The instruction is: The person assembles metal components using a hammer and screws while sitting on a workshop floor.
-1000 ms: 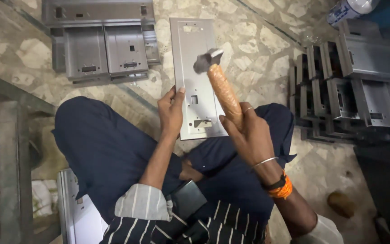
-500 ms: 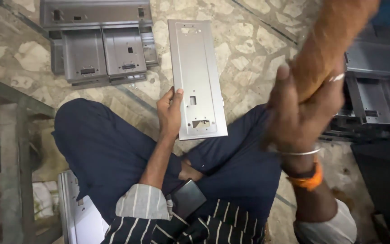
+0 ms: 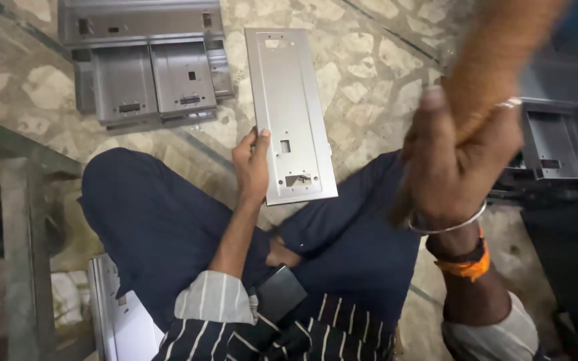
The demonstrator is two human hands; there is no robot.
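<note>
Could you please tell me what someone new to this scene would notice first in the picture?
The eye goes first to the right hand, raised close to the camera and blurred, its grip closed around an orange wooden handle. Next comes the long grey metal plate at centre, lying on the stone floor, with the left hand holding its left edge. Stacked grey metal brackets lie at upper left.

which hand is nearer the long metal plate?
Left. The left hand grips the metal plate at its left edge; the right hand is raised off to its right, clutching a wooden handle.
</note>
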